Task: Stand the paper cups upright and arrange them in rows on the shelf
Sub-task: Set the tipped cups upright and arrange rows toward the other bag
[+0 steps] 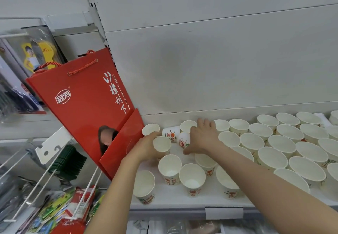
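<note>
Several white paper cups with red and green print stand on a white shelf (182,200). My left hand (144,146) grips one cup (161,144) near the shelf's left end, its mouth tilted toward me. My right hand (203,136) curls round a cup lying on its side (183,139). Another cup lies on its side (171,132) just behind, between two upright cups (150,129) (188,125). Upright cups (272,157) fill the right part in rows. Three more upright cups (170,166) (192,177) (144,184) stand near the front left.
A red paper gift bag (86,105) with rope handles leans at the shelf's left end, close to my left hand. Peg hooks (36,182) with packaged goods hang to the lower left. A blank price label holder (224,212) sits on the shelf's front edge.
</note>
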Motion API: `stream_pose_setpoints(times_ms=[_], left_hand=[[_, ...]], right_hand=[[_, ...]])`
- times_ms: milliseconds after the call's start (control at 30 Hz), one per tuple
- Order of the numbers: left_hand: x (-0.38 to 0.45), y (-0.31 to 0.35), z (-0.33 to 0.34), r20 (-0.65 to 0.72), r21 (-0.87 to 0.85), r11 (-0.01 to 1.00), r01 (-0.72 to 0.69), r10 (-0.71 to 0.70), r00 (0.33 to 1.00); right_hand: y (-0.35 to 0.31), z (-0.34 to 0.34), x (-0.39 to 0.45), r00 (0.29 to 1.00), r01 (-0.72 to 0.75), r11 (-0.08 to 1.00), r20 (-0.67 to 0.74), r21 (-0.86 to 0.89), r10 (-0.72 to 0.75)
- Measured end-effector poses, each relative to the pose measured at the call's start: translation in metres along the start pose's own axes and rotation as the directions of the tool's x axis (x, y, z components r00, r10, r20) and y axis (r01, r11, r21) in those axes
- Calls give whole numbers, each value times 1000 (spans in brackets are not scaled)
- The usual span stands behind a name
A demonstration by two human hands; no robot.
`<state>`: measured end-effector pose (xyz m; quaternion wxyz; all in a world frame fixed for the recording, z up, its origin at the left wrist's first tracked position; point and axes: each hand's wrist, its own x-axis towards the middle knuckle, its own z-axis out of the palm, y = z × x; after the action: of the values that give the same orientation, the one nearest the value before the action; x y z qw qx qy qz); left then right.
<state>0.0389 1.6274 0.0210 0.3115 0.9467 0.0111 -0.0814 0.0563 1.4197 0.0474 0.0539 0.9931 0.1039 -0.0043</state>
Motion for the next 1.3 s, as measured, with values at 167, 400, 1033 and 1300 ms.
stream_pose_setpoints(times_ms=[167, 400, 1033, 1300], left_hand=[[0, 3, -31, 23, -205, 978, 33, -29, 999], [61, 25, -9, -114, 139, 986, -94, 110, 987], [86, 44, 46, -119, 585, 808, -70, 171, 978], [67, 42, 30, -202, 412, 911, -19, 112, 973]], right_hand=[[13, -16, -5, 989, 80, 991, -135, 108, -65], [-2, -9, 0, 934, 349, 936, -101, 41, -344], [12, 32, -11, 967, 254, 935, -64, 248, -246], [21, 34, -24, 969, 247, 906, -110, 343, -222]])
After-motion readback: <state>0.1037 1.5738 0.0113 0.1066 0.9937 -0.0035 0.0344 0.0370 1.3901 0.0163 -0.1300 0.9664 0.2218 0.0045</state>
